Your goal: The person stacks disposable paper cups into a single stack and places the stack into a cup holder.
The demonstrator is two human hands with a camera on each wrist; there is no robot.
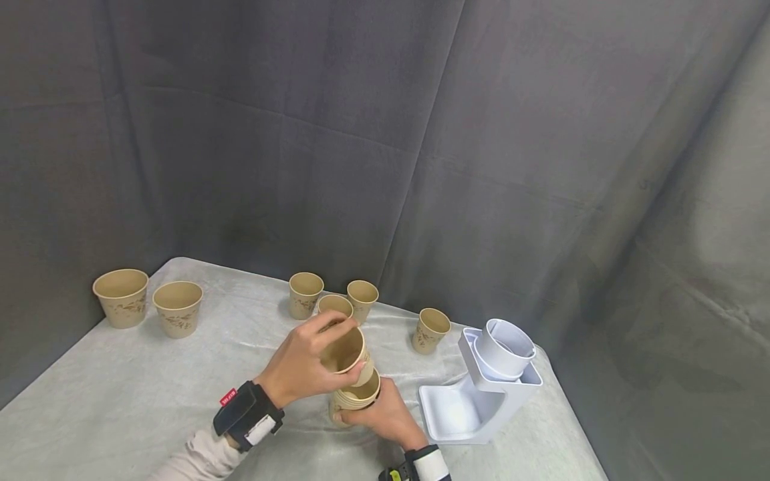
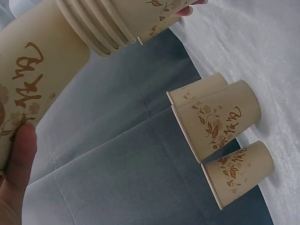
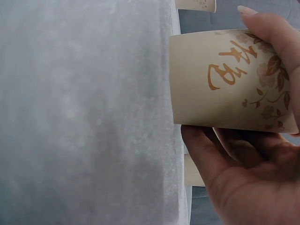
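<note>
My left hand (image 1: 309,361) grips a tan paper cup (image 1: 345,351) by its sides near the rim, tilted over the stack. Below it, a stack of nested paper cups (image 1: 359,397) is held by my right hand (image 1: 388,414), thumb on one side and fingers on the other. The left wrist view shows the upper paper cup (image 2: 42,61) with its base at the mouth of the stack, whose several rims (image 2: 96,28) show. In the right wrist view the stack's lowest cup (image 3: 225,79) bears brown lettering and a flower print; its base is at the cloth.
Behind my hands stand three paper cups, one of them a back-left cup (image 1: 305,294). Another cup (image 1: 430,331) is to their right. Two larger cups, including one (image 1: 120,298), stand far left. A white plastic stand (image 1: 481,401) with a round holder (image 1: 504,347) is on the right.
</note>
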